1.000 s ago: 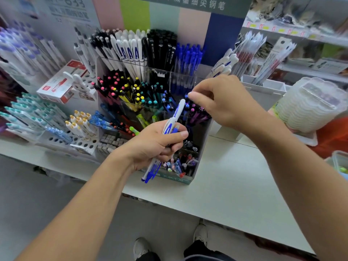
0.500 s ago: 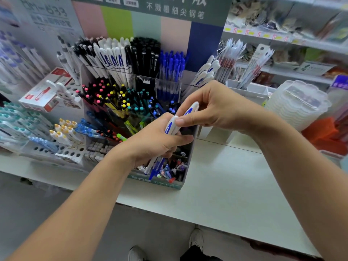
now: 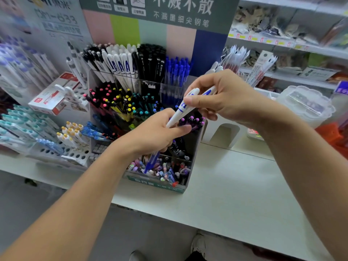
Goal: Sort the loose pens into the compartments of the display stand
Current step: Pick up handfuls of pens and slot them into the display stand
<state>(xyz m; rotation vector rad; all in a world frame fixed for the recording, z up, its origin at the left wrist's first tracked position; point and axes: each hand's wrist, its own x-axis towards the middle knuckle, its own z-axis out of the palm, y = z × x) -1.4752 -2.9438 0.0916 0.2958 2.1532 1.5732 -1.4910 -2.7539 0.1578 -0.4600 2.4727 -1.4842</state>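
White-and-blue pens [image 3: 180, 112]: light, stiff, slick plastic, likely to slip. Your left hand [image 3: 156, 135] gripped the lower barrels; your right hand [image 3: 224, 97] pinched the caps, above the stand [image 3: 158, 182] on the counter [image 3: 235, 194]. Mid-barrel was the surest hold.

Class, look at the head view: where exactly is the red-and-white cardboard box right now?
The red-and-white cardboard box sits at the left of the head view, tilted, left of the clear plastic display stand and above the yellow-capped white pens.
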